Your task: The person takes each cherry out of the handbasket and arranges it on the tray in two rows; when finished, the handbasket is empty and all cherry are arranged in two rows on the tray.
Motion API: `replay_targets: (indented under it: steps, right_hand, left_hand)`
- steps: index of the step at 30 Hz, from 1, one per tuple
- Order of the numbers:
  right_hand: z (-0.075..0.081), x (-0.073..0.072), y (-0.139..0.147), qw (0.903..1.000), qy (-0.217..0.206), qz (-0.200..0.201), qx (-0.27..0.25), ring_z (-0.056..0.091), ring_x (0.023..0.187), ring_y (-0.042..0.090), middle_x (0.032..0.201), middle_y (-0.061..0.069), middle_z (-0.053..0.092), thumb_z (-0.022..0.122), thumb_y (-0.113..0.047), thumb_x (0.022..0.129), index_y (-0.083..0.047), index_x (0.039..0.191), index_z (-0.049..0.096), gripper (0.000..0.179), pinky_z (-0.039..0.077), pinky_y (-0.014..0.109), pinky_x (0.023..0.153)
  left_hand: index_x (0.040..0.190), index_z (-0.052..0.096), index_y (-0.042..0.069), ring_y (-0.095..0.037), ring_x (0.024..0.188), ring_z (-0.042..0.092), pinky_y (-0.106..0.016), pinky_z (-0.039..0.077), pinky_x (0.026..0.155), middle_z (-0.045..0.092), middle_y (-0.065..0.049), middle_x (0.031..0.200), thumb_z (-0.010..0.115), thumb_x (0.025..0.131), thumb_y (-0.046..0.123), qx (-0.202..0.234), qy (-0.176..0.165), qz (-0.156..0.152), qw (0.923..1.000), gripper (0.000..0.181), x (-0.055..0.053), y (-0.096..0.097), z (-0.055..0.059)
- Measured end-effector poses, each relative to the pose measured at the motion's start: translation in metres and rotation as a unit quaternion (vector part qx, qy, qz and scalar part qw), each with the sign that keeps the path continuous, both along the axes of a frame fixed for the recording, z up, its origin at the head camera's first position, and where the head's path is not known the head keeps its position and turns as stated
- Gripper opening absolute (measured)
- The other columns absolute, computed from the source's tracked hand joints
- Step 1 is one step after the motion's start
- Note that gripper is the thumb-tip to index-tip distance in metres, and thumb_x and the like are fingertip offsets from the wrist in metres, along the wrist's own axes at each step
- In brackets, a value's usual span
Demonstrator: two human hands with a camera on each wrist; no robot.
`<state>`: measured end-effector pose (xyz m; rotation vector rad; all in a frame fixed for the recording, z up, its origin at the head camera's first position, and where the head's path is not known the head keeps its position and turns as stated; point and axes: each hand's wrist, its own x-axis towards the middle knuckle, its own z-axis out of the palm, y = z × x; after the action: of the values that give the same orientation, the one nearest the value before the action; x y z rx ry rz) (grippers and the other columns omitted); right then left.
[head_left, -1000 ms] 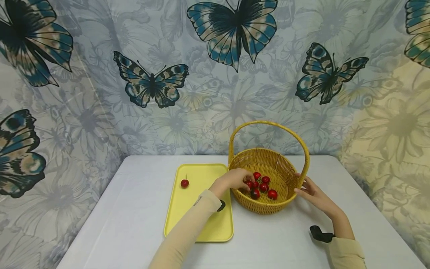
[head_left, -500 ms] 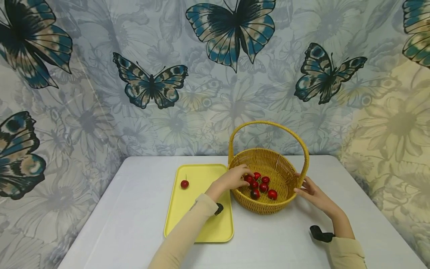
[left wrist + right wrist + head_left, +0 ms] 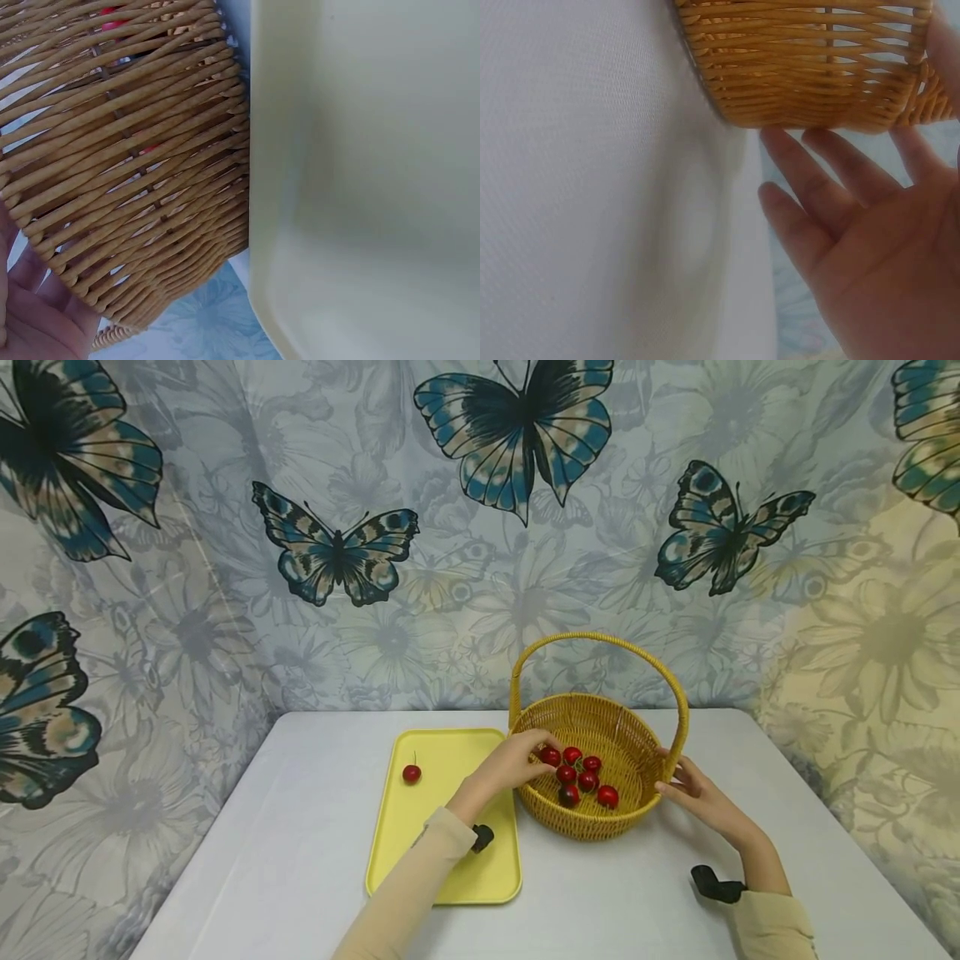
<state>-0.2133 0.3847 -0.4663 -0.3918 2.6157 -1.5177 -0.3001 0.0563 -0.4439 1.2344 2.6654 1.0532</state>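
A yellow wicker basket with a tall arched handle holds several red cherries with stems. My left hand reaches over its left rim, thumb and fingers around a cherry at the left of the group. The left wrist view shows part of the left hand beyond the woven wall, its fingertips hidden. My right hand holds the basket's right rim at the handle's base, thumb in front. In the right wrist view, the fingers of the right hand lie against the basket wall.
Left of the basket lies a yellow rectangular tray, with one stemmed cherry near its upper left. The left forearm crosses the tray. Both stand on a white table, with a butterfly-patterned cloth behind.
My left hand has drawn back a little to the left, and the cherry at its fingertips has shifted up and left. The right hand stays on the basket.
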Motion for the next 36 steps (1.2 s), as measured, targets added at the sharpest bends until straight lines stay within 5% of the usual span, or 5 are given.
replay_targets:
  steps: [11,22,36]
  right_hand:
    - [-0.002,0.0,0.001,0.9999,0.01,0.008,-0.003,0.036,0.124,0.049,0.149,0.027,0.014,0.048,-0.018,0.098,-0.005,0.147,0.012,0.063,0.042,0.013,0.084]
    - [-0.001,0.0,0.001,1.0,0.002,0.003,-0.001,0.034,0.125,0.049,0.149,0.028,0.014,0.048,-0.02,0.097,-0.004,0.148,0.01,0.065,0.041,0.013,0.084]
    - [0.0,0.0,0.0,1.0,0.002,0.0,0.005,0.037,0.123,0.049,0.148,0.028,0.016,0.049,-0.02,0.097,-0.005,0.148,0.012,0.065,0.043,0.016,0.084]
  left_hand:
    - [0.111,0.058,0.023,-0.005,0.083,0.058,-0.016,0.048,0.072,0.062,0.008,0.108,0.068,0.085,0.023,0.05,0.015,0.042,0.9977,0.028,0.014,-0.013,0.01]
    - [0.109,0.058,0.017,-0.006,0.077,0.059,-0.017,0.05,0.07,0.061,0.002,0.105,0.069,0.083,0.016,0.135,-0.01,0.04,0.99,0.028,0.025,-0.027,0.015]
    - [0.108,0.058,0.018,-0.006,0.08,0.062,-0.021,0.052,0.071,0.061,0.003,0.102,0.06,0.089,0.03,0.179,-0.04,0.046,0.982,0.022,0.03,-0.049,0.017]
